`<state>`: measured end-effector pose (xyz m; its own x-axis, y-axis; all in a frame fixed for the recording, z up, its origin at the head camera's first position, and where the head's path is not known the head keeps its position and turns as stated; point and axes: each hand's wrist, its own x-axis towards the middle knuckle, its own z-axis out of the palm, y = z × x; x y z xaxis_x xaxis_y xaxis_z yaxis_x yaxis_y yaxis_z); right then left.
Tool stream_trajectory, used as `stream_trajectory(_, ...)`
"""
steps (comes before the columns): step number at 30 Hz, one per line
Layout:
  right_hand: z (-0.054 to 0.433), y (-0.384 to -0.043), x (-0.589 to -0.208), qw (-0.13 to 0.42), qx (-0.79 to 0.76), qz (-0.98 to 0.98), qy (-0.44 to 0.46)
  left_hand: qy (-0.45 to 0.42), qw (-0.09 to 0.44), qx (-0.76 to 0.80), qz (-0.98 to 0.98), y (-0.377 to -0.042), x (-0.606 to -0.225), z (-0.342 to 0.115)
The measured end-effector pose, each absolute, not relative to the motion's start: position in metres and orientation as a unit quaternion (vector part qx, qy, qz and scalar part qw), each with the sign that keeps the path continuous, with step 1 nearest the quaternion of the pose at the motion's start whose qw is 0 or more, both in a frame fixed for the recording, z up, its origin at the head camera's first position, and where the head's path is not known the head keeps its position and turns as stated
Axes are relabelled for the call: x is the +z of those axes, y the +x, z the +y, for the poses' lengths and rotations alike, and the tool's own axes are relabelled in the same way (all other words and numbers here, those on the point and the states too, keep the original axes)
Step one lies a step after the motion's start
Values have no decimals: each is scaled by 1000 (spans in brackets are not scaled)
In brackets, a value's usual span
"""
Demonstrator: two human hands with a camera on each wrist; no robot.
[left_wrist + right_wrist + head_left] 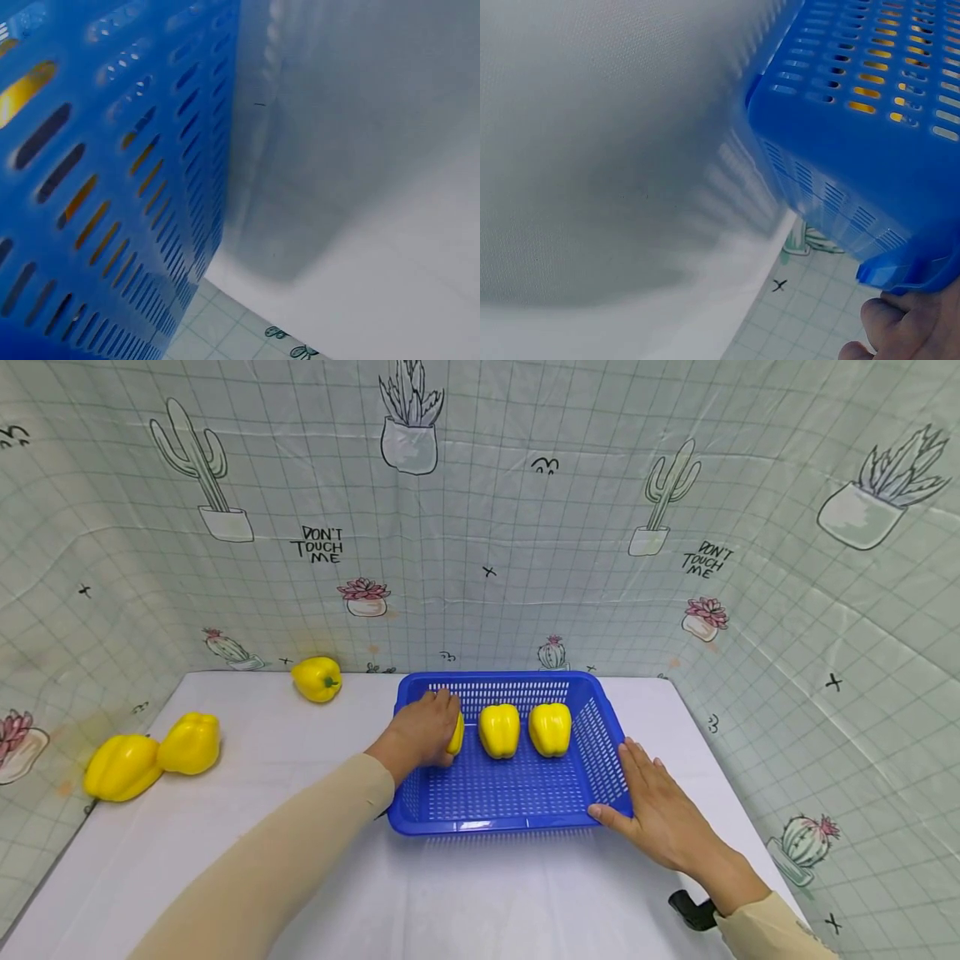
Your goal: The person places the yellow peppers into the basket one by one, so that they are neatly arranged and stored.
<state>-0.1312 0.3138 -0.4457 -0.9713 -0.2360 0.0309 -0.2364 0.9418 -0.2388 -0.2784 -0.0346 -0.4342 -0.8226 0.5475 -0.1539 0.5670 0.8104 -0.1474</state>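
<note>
A blue plastic basket [480, 825] stands at the middle of the white table. My left hand [427, 727] reaches into its left side and grips a yellow bell pepper [456, 735], mostly hidden behind the fingers. Two more yellow bell peppers, a middle one [499, 731] and a right one [550, 729], stand beside it in a row on the basket floor. My right hand [663, 814] rests along the basket's right side, fingers extended against the outside and thumb at the front corner of the rim. The right wrist view shows fingers [900, 322] close at the rim.
On the left of the table [277, 793] lie two yellow bell peppers, one [123, 768] touching another [190, 743]. A further yellow pepper [317, 679] lies near the back edge. Patterned sheeting [487, 518] stands behind and at both sides.
</note>
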Motion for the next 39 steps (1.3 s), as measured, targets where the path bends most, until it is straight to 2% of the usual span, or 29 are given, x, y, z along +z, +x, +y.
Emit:
stream_trajectory(27, 314, -130, -445, 6, 129, -984, 121, 305, 52, -127, 942, -274, -436, -34)
stream_trajectory(39, 313, -130, -446, 0, 130, -985, 114, 284, 58, -8, 957, -270, -426, -40)
